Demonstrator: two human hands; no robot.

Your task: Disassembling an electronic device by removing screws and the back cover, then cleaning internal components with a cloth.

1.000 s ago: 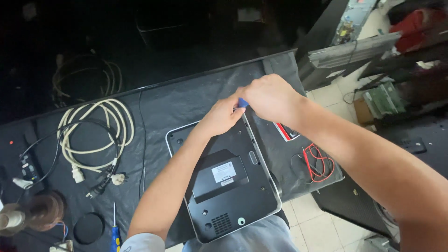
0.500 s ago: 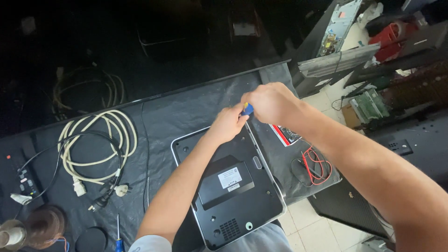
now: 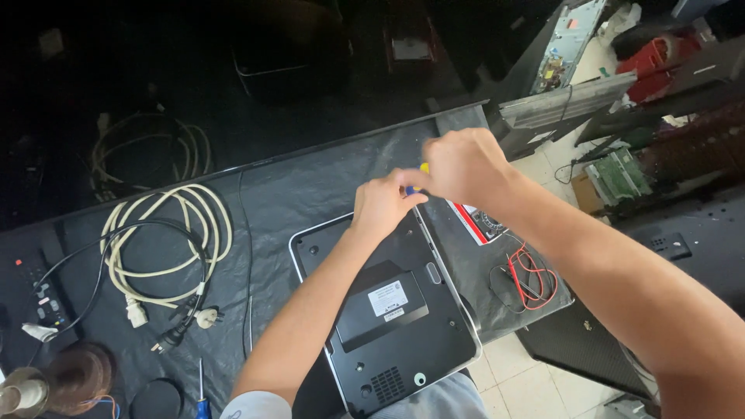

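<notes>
A black laptop (image 3: 388,310) lies upside down on the dark bench, its silver-edged base facing up with a white label in the middle. My right hand (image 3: 462,164) is closed around a screwdriver (image 3: 413,186) with a blue and yellow handle, held over the laptop's far right corner. My left hand (image 3: 382,206) pinches the tool's lower end at that corner. The tip is hidden by my fingers.
A coil of cream cable (image 3: 159,233) and a black power cord (image 3: 174,334) lie to the left. A multimeter (image 3: 481,221) with red and black leads (image 3: 528,275) sits right of the laptop. A remote (image 3: 39,291), a second screwdriver (image 3: 202,399) and circuit boards (image 3: 570,39) are also in view.
Both hands stay together at the laptop's far right corner. The camera has shifted, so the bench and laptop appear slightly lower and further right.
</notes>
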